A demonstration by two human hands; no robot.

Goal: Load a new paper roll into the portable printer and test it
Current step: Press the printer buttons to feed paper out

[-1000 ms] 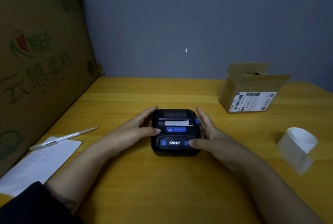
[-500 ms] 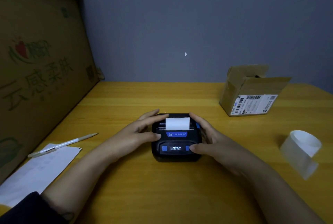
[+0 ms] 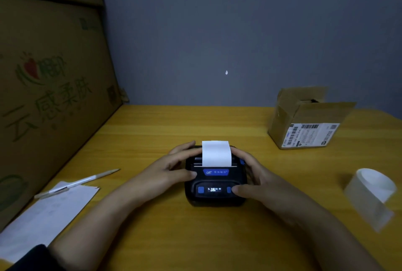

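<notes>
A small black portable printer (image 3: 215, 181) with blue buttons and a lit display sits in the middle of the yellow wooden table (image 3: 195, 238). A blank white paper strip (image 3: 216, 153) stands up out of its slot. My left hand (image 3: 167, 169) grips the printer's left side, thumb on its top. My right hand (image 3: 252, 175) holds the right side, its thumb pressed on the right blue button by the display. A curled strip of clear wrapper (image 3: 374, 192) lies to the right.
An open cardboard box (image 3: 304, 122) with a shipping label stands at the back right. A white pen (image 3: 76, 183) lies on a paper sheet (image 3: 47, 212) at the left. Large printed cartons (image 3: 47, 96) wall off the table's left side.
The paper strip has fed out of the printer, from a short tab to a tall blank strip. My hands have stayed around the printer, fingers shifting toward its back.
</notes>
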